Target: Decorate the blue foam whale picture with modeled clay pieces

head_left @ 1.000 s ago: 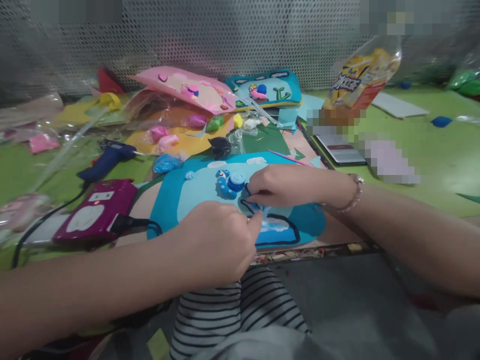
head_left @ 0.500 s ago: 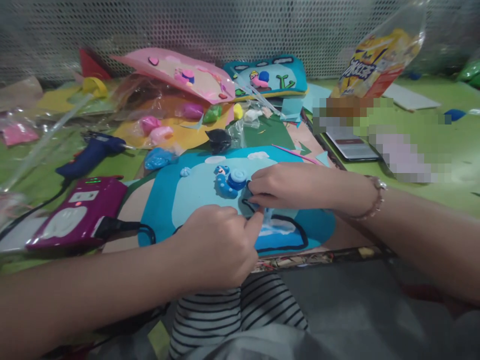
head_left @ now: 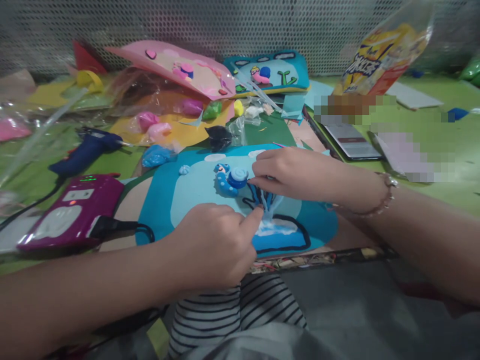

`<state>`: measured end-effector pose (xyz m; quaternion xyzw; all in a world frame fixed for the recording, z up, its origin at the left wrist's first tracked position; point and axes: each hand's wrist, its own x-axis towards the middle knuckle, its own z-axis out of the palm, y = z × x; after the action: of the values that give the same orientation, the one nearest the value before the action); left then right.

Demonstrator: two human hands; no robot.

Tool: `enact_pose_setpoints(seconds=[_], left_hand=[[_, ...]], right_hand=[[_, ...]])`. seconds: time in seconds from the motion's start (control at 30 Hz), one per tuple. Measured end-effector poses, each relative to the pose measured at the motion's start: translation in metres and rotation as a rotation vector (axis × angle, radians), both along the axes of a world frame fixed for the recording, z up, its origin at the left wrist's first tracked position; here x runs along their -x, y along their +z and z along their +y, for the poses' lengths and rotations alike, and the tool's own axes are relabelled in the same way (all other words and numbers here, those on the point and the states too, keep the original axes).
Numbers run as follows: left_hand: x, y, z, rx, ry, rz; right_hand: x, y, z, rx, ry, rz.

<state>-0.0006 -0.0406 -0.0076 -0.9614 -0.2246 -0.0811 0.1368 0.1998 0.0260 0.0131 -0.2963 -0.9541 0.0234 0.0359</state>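
A blue clay picture on a rounded teal sheet (head_left: 155,210) lies before me. It bears a blue clay snail (head_left: 226,184) with a spiral shell and a blue-and-white pool outlined in black clay (head_left: 305,235). Streaks of blue and white clay (head_left: 267,210) rise from the pool. My left hand (head_left: 221,240) is curled, its index finger stretched onto the base of these streaks. Above them, my right hand (head_left: 283,170) is closed in a pinch beside the shell, its thumb tip at the upper end of a black clay strip (head_left: 255,192). The pinched end is mostly hidden.
A glue gun (head_left: 88,150) and a purple power socket box (head_left: 73,212) with a cable lie left. Bagged clay lumps (head_left: 159,156) and two decorated pouches (head_left: 281,75) sit behind. A phone (head_left: 352,137) and a snack bag (head_left: 369,62) are at right.
My right hand has lifted slightly up and away, uncovering more of the streaks and black strips. My left index finger stays about where it was.
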Motion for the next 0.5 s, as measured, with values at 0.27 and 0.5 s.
enact_pose_setpoints(seconds=[0.27,0.5], left_hand=[[-0.003,0.002,0.005,0.040,0.024,-0.018],[-0.008,0.002,0.009,0.021,0.015,0.017]], right_hand=[[0.000,-0.001,0.001,0.024,-0.022,0.047],[0.000,0.001,0.002,0.050,-0.047,0.029]])
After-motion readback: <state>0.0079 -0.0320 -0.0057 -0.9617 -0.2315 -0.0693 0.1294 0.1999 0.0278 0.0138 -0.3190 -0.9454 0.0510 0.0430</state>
